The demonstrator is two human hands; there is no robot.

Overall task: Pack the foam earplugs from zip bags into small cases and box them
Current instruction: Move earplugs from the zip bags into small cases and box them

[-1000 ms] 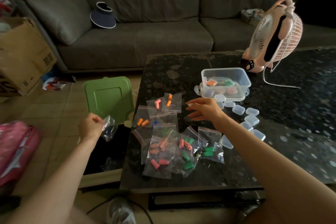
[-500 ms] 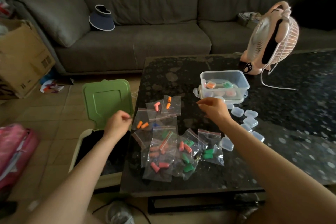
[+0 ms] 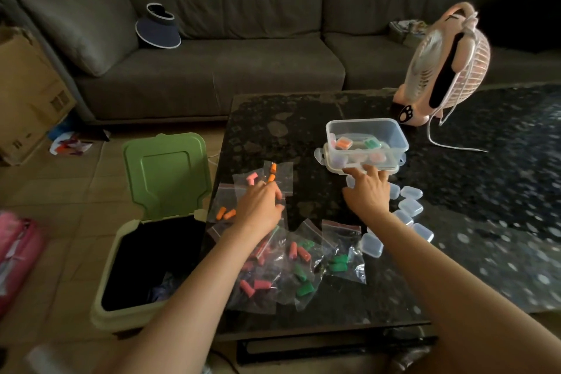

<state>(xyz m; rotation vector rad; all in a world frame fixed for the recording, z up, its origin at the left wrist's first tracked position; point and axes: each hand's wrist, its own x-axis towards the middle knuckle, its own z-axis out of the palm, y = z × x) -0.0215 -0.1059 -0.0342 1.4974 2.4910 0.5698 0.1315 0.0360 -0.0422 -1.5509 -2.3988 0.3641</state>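
Observation:
Several zip bags of foam earplugs lie at the dark table's front left: orange ones (image 3: 226, 214), pink ones (image 3: 255, 284), green ones (image 3: 338, 263). My left hand (image 3: 261, 206) is down on this pile, fingers curled onto a zip bag (image 3: 283, 188) beside the orange plugs. A clear plastic box (image 3: 397, 136) with filled small cases inside stands on its lid mid-table. Empty clear small cases (image 3: 411, 206) lie in a row in front of it. My right hand (image 3: 368, 191) rests over the nearest cases with fingers spread, its fingertips at the box's front edge.
An open bin (image 3: 121, 255) with a raised green lid (image 3: 165, 173) stands on the floor against the table's left edge. A pink fan (image 3: 449, 64) and its cord occupy the table's far right. A grey sofa (image 3: 243, 70) is behind, a cardboard box (image 3: 27, 94) at left.
My left hand came from above the bin, without the empty bag it held, onto the zip bags on the table. My right hand moved forward to the small cases by the clear box.

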